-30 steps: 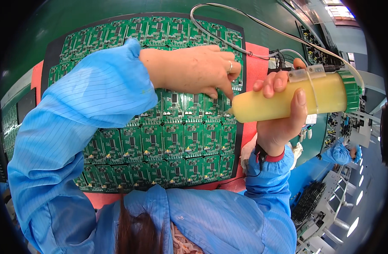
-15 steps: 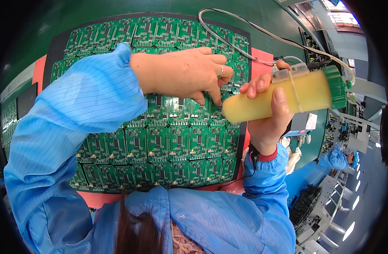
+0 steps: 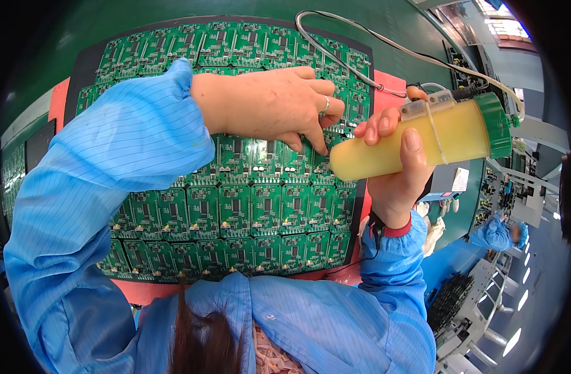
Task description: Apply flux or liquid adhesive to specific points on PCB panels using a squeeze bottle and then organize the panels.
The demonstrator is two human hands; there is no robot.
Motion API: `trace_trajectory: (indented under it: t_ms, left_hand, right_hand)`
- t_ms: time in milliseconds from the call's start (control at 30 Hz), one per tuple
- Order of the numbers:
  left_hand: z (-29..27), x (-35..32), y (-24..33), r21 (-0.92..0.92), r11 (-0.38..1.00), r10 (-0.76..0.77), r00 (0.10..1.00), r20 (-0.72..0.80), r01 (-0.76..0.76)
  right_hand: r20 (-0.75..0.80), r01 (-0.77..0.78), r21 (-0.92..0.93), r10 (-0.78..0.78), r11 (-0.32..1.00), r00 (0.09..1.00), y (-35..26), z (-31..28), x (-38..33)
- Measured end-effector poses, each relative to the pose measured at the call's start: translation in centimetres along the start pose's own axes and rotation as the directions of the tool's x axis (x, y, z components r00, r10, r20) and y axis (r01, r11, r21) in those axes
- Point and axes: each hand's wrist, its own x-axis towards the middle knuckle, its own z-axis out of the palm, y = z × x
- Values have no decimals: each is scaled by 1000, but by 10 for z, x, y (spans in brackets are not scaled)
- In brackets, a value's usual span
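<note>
My right hand (image 3: 400,140) is wrapped round a fat yellow glue syringe (image 3: 416,138) with a green cap. A clear plastic piece (image 3: 427,105) is strapped on it by a band. The syringe lies tilted, its rounded lower end pointing left over the boards; any nozzle is hidden. My left hand (image 3: 270,103) spreads over the green circuit boards (image 3: 266,209), laid in rows on a dark tray (image 3: 83,68). Its index fingertip touches or nearly touches a board beside the syringe's end. Thumb and index are apart, the other fingers bent, with nothing visible between them.
A pale hose (image 3: 385,37) loops from the cap over the tray's far right corner. Red sheeting (image 3: 391,87) shows beneath the tray on a green table (image 3: 248,7). A dark box (image 3: 447,181) stands beyond my right wrist. Another person (image 3: 497,234) in blue is far right.
Both hands and the syringe keep almost the same place. The tray and boards appear shifted very slightly in the picture.
</note>
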Motion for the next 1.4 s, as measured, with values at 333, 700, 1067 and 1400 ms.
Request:
trace_trajectory:
  t_ms: [333, 700, 1067, 1400]
  left_hand:
    - [4, -3, -3, -6, 1000, 3, 999, -41, -4]
    - [13, -4, -5, -21, 1000, -11, 992, -128, 8]
    - [15, 7, -9, 66, 998, -6, 996, -86, 12]
    - [46, 28, -25, 86, 993, 83, 995, -61, -77]
  right_hand:
    - [9, 32, 127, -34, 991, 999, 7, 24, 2]
    - [41, 2, 85, -6, 996, 999, 19, 32, -1]
    - [18, -124, 3, 124, 992, 992, 13, 17, -11]
    - [4, 2, 125, -3, 992, 1000, -34, -13, -18]
